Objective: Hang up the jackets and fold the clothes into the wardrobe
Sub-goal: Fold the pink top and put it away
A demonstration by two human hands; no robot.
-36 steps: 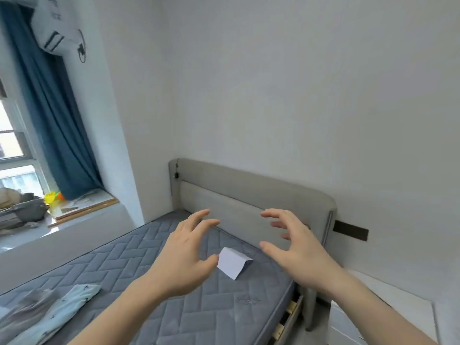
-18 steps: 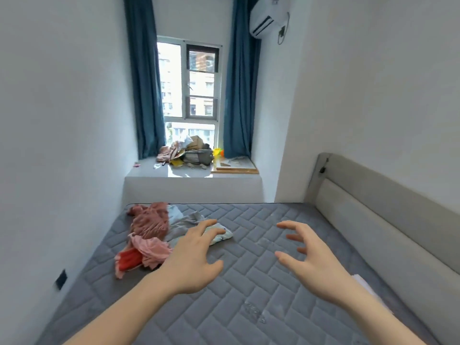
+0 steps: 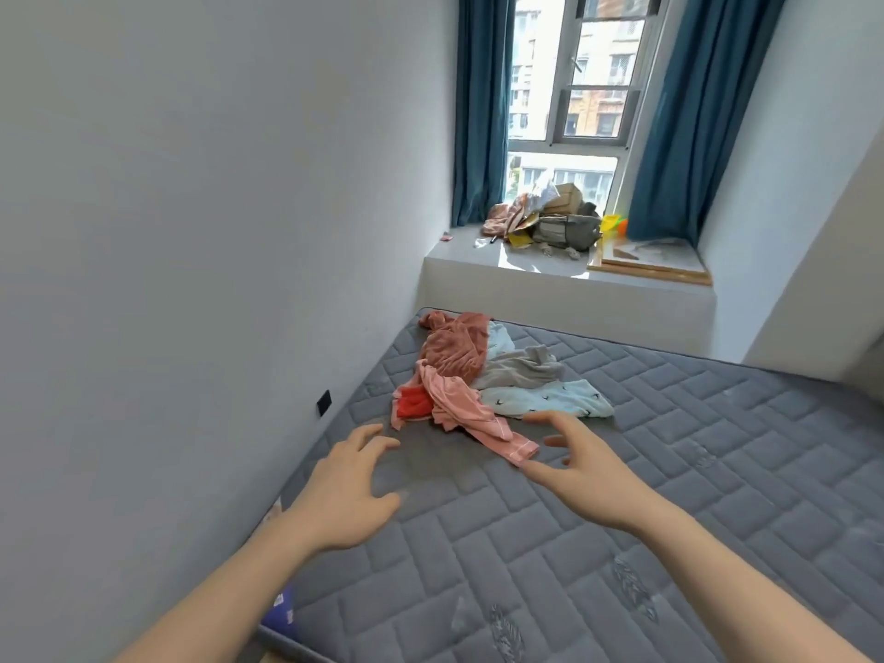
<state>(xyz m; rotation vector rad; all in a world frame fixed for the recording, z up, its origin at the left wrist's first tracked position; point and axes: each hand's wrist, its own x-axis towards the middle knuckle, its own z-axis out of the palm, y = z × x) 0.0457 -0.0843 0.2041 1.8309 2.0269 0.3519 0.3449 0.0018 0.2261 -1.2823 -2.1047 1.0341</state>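
both hands out over the grey mattress (image 3: 622,543), holding nothing: left hand (image 3: 349,490) fingers spread, right hand (image 3: 581,464) fingers wide, thumb tip just beside pink garment (image 3: 466,413). clothes pile (image 3: 483,375) on bed near wall, w/ light blue piece (image 3: 550,399).

A bare grey quilted mattress (image 3: 622,519) carries a heap of clothes near its far left corner: a rust-brown garment (image 3: 452,346), a pink one (image 3: 466,411), a grey one (image 3: 521,368) and a pale blue printed one (image 3: 550,399), all overlapping
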